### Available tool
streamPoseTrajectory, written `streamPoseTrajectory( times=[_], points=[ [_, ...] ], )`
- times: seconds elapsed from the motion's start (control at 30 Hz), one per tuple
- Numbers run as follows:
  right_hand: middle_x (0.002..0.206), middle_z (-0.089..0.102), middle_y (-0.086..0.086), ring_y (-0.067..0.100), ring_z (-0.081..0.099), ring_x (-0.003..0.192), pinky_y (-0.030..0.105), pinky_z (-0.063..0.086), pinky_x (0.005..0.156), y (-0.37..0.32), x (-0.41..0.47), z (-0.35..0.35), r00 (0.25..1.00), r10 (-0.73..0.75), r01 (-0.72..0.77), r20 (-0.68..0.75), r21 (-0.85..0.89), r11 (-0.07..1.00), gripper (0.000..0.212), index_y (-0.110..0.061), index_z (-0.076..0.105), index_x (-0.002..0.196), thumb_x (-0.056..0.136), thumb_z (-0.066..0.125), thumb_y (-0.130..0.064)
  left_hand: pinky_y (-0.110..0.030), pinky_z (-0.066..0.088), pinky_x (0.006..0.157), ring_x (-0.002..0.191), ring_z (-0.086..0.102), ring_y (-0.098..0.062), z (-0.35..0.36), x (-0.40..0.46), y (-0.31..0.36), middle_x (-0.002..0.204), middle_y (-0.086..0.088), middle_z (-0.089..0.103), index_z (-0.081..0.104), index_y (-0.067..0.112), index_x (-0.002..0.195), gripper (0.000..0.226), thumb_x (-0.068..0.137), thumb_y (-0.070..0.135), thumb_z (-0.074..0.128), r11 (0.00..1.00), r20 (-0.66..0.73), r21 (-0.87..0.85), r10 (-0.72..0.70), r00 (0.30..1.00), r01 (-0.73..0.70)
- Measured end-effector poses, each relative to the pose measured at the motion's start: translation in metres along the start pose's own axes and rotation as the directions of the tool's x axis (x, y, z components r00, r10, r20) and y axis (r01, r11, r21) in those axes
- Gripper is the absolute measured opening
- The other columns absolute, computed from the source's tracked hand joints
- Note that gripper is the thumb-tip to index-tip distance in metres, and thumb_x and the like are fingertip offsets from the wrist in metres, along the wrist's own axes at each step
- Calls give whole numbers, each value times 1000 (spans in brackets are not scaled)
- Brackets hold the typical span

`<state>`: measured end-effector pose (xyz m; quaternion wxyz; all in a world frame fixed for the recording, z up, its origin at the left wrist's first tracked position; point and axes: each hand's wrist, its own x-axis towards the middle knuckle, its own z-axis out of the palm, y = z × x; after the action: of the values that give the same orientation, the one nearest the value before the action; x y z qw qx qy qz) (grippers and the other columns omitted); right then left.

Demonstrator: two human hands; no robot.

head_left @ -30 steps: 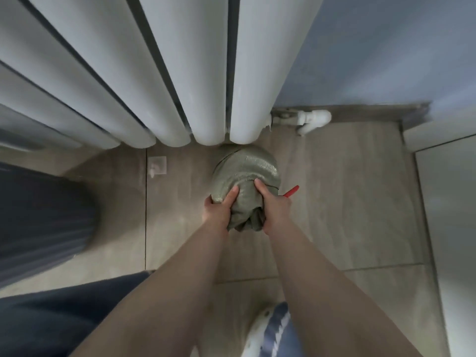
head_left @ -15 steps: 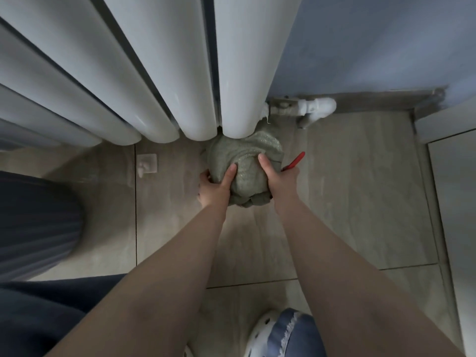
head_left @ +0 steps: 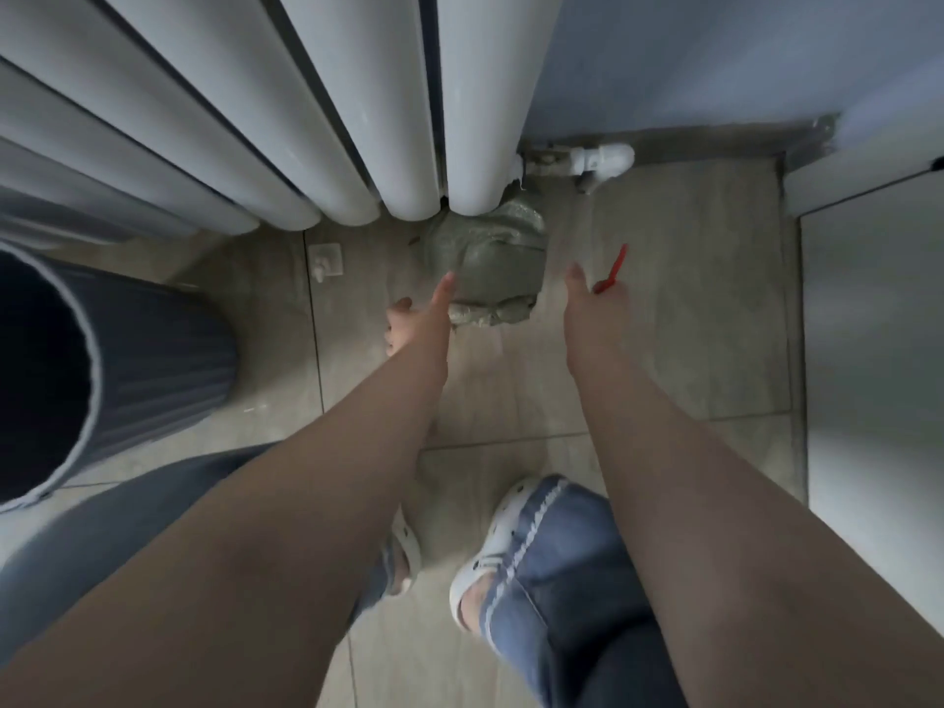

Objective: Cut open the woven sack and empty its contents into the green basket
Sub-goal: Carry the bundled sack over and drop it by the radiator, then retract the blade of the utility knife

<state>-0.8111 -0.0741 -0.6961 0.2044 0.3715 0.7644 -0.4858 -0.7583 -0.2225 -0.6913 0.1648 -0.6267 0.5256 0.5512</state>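
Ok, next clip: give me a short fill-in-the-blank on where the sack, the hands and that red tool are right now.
1. The woven sack lies on the floor at the foot of the white ____.
2. The red tool is held in the ____ hand.
3. The left hand holds ____.
4. The dark ribbed bin stands to the person's ____.

Missing words: radiator; right; nothing; left

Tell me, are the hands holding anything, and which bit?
The right hand grips a thin red tool by its lower end. The left hand holds nothing; the grey-green woven sack lies loose on the floor.
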Motion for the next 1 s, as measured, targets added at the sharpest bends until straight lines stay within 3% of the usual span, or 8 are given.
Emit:
streamPoseTrajectory(
  times=[0.1,0.17,0.33,0.43,0.6,0.77,0.87,1.0],
  points=[
    [67,49,-1,14,44,55,25,37,52,-29,-66,-30,992,72,-93,101,223,970,32,-19,46,72,101,38,-31,-33,49,87,91,56,-18,-24,-90,21,100,1,62,60,14,115,47,82,46,71,999,168,-1,-35,985,36],
    [69,53,-1,12,46,60,25,37,56,-56,-125,-58,976,53,-112,211,275,955,36,-20,50,69,101,36,-28,-33,52,87,87,60,-16,-43,-160,32,99,-4,65,62,12,105,29,91,37,64,999,380,51,-8,925,-12],
    [89,66,-3,8,61,71,22,46,58,-106,-293,-161,873,-90,-23,479,225,974,39,-30,70,92,99,33,-42,-20,50,58,63,60,-10,-117,-328,46,73,-4,65,68,3,99,14,92,15,64,918,674,176,150,723,-354],
    [105,70,7,17,68,86,31,56,70,-123,-388,-229,844,-74,-84,532,267,960,38,-23,67,117,104,34,-36,-15,50,59,69,62,-12,-163,-404,57,79,-5,69,72,6,98,13,89,14,67,792,798,314,79,597,-524],
    [96,67,14,22,66,63,21,46,43,-118,-515,-300,959,4,-108,284,351,930,40,-15,66,115,104,36,-39,-24,46,75,80,57,-10,-204,-490,69,90,2,67,69,16,97,23,86,35,70,553,849,375,118,516,-744],
    [64,57,9,10,38,42,18,21,35,-79,-597,-315,990,10,-95,138,630,771,51,-7,61,79,103,35,-45,-27,44,74,70,59,-15,-211,-562,31,71,1,64,69,15,99,18,90,30,64,556,912,410,-243,330,-723],
    [67,60,8,11,45,49,18,29,38,-48,-638,-319,996,91,-49,-8,799,599,47,-6,63,79,103,40,-38,-25,40,64,54,47,-18,-218,-593,-16,61,-4,53,65,7,103,19,91,21,63,563,876,482,-323,358,-671],
    [75,63,5,9,55,56,20,43,53,22,-705,-328,942,246,70,-229,850,523,24,-6,68,93,100,51,-21,-17,44,64,69,56,-7,-230,-628,-90,78,0,63,67,10,101,13,92,18,63,470,847,531,-322,423,-705]
  ],
)
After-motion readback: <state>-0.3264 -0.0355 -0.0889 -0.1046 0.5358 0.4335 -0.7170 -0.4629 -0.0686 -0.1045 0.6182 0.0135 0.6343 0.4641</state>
